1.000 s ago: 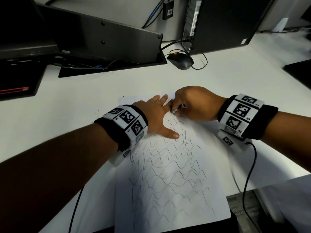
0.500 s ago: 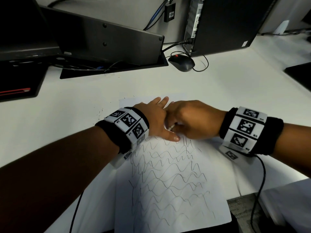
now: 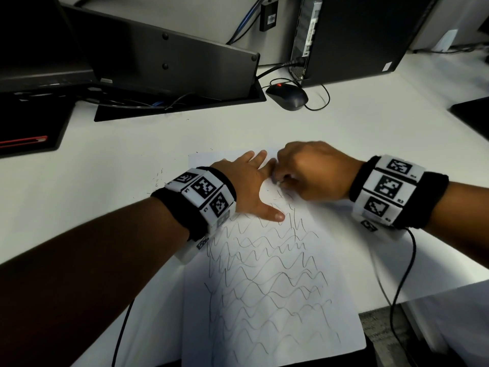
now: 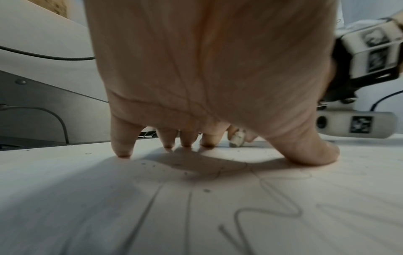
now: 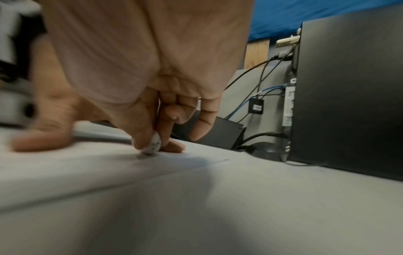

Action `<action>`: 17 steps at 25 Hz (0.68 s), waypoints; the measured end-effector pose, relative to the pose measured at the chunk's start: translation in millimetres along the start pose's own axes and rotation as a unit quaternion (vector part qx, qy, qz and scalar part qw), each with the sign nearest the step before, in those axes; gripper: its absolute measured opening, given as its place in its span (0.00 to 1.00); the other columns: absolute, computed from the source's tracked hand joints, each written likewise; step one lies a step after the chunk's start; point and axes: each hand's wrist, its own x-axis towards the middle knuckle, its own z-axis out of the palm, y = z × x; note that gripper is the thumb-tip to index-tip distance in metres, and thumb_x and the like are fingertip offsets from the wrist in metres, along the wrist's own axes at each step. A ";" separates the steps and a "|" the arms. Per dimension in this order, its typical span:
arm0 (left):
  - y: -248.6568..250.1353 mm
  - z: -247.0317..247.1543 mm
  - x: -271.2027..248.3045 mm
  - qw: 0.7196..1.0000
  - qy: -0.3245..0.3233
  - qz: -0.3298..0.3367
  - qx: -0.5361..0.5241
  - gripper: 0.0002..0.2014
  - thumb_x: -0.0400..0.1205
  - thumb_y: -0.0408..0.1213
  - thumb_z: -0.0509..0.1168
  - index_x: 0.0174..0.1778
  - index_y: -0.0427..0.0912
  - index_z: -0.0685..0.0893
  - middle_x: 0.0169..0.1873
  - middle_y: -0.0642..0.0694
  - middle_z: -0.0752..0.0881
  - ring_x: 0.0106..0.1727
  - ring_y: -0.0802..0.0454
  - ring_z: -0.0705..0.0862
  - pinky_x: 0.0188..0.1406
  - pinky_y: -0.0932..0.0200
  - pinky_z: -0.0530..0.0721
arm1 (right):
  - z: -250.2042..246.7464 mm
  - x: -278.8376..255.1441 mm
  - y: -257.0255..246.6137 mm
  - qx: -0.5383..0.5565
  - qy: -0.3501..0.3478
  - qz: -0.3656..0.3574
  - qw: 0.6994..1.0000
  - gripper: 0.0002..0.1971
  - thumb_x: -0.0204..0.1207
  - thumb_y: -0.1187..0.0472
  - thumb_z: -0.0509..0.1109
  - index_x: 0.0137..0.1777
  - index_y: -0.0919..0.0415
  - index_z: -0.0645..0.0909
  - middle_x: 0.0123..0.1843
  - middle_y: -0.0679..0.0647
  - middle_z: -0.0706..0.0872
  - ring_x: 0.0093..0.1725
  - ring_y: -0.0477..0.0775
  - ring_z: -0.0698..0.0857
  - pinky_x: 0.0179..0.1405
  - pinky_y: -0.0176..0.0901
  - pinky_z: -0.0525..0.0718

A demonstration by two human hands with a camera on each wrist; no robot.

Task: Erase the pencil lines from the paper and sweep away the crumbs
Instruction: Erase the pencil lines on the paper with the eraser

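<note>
A white sheet of paper [image 3: 277,300] covered in wavy pencil lines [image 3: 264,274] lies on the white desk. My left hand [image 3: 246,186] lies flat on its upper part, fingers spread and fingertips [image 4: 124,153] pressing down. My right hand [image 3: 309,170] pinches a small white eraser [image 5: 152,145] between thumb and fingers, its tip on the paper near the top edge, just right of the left index finger. The left wrist view shows the eraser [image 4: 236,139] beyond the fingers. The top strip of the sheet looks blank. Dark crumbs [image 4: 152,165] dot the paper under my left palm.
More crumbs [image 3: 158,178] lie on the desk left of the sheet. A black mouse [image 3: 287,96] with its cable sits behind, beside a black computer tower [image 3: 357,35] and a monitor base [image 3: 172,62]. The desk's front edge [image 3: 383,308] runs near the paper's lower right corner.
My right hand with the eraser moved toward me over the lines, then back up to the top of the sheet. The left hand stayed flat on the paper.
</note>
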 end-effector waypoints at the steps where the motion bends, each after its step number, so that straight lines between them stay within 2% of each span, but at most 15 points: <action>1: -0.5 0.2 -0.5 1.000 0.000 0.001 -0.005 0.56 0.70 0.77 0.62 0.88 0.58 0.44 0.87 0.52 0.36 0.87 0.51 0.38 0.83 0.36 0.52 | 2.7 -3.5 -6.1 0.013 -0.016 -0.029 0.999 0.10 0.74 0.61 0.67 0.50 0.49 0.87 0.52 0.43 0.84 0.56 0.47 0.80 0.43 0.39 0.75; 3: -1.3 0.3 -1.1 1.000 0.000 0.002 -0.007 0.57 0.70 0.77 0.62 0.88 0.57 0.42 0.87 0.52 0.35 0.87 0.51 0.38 0.83 0.37 0.52 | 1.5 -5.7 -5.6 0.041 -0.044 -0.036 0.998 0.09 0.74 0.61 0.69 0.50 0.49 0.88 0.51 0.42 0.85 0.55 0.46 0.80 0.46 0.40 0.77; 6: 0.7 2.0 -0.1 1.000 0.002 -0.003 0.008 0.59 0.70 0.78 0.60 0.87 0.55 0.36 0.87 0.52 0.35 0.87 0.51 0.38 0.83 0.37 0.53 | -5.2 -2.2 7.5 0.027 -0.005 0.035 0.999 0.09 0.74 0.61 0.70 0.50 0.48 0.88 0.46 0.43 0.84 0.53 0.49 0.81 0.43 0.39 0.73; 8: -0.3 1.5 -0.1 1.000 0.002 -0.004 0.004 0.59 0.70 0.78 0.61 0.88 0.55 0.38 0.87 0.52 0.35 0.87 0.51 0.38 0.83 0.37 0.52 | -0.5 -3.7 3.3 0.028 0.000 0.004 1.000 0.10 0.72 0.63 0.70 0.49 0.49 0.88 0.47 0.42 0.83 0.52 0.47 0.80 0.43 0.36 0.69; 10: -0.8 1.1 -0.3 1.000 -0.001 -0.003 -0.001 0.58 0.70 0.78 0.61 0.88 0.56 0.39 0.87 0.53 0.35 0.87 0.52 0.38 0.83 0.38 0.52 | 1.8 -6.5 -4.0 0.045 -0.031 -0.021 0.998 0.11 0.73 0.63 0.69 0.51 0.49 0.88 0.49 0.41 0.84 0.53 0.44 0.79 0.44 0.36 0.69; 14: -0.2 2.2 1.1 1.000 -0.001 -0.003 0.005 0.59 0.70 0.78 0.60 0.87 0.55 0.36 0.87 0.52 0.34 0.87 0.51 0.38 0.83 0.37 0.52 | -4.7 -2.9 2.8 0.001 0.001 0.030 1.000 0.08 0.73 0.60 0.68 0.49 0.49 0.87 0.45 0.44 0.83 0.52 0.50 0.81 0.41 0.39 0.70; 17: -1.6 1.9 -0.4 1.000 -0.003 -0.002 -0.001 0.59 0.69 0.78 0.61 0.87 0.56 0.37 0.87 0.52 0.34 0.87 0.52 0.37 0.83 0.38 0.51 | -0.5 -9.0 -9.0 0.028 -0.036 -0.024 0.999 0.09 0.74 0.61 0.68 0.50 0.49 0.88 0.49 0.42 0.84 0.52 0.47 0.80 0.42 0.39 0.74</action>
